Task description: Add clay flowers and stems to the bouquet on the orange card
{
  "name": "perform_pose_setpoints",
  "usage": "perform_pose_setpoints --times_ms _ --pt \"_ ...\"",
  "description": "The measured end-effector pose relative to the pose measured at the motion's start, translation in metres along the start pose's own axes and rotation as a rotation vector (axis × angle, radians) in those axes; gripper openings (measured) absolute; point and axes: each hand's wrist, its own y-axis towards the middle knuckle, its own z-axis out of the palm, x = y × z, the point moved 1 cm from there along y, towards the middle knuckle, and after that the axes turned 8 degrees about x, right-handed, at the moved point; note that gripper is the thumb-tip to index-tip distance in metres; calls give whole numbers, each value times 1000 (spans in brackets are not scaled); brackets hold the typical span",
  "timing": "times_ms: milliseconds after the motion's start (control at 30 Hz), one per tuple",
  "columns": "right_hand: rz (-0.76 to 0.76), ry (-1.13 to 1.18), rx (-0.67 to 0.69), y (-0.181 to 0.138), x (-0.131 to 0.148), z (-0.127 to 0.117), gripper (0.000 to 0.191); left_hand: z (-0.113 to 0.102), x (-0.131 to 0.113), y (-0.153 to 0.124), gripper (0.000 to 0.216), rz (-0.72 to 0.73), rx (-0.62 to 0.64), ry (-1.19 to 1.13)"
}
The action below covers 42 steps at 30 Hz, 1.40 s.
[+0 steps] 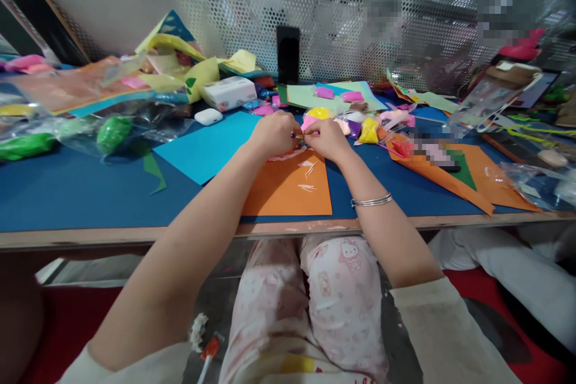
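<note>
My left hand [275, 133] and my right hand [327, 138] meet over the far part of an orange paper sheet [288, 195]. Both have their fingers pinched together. Something small with dark purple and yellowish bits shows between the fingertips, too small to name. Beneath the hands, a pink-edged piece [288, 156] lies on the orange sheet, mostly covered by my fingers. Thin white strips [306, 187] are scattered nearer to me on that sheet. A bright blue sheet [207, 144] lies left of my left hand.
Beyond my hands are yellow clay [369, 131] and several other coloured lumps. A phone [288, 54] stands upright against the perforated metal panel. A white earbud case [208, 116] and a tissue pack [229, 93] sit at back left. Folded orange paper [441, 177] and a clear bottle [490, 96] are on the right.
</note>
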Motion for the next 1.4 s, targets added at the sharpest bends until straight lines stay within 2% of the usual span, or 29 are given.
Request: perform_pose_setpoints --times_ms 400,1400 --pt "5 -44 -5 0 2 0 25 -1 -4 1 36 -43 96 22" --pt "-10 39 7 -2 4 -2 19 -8 -5 -4 29 -144 117 21"
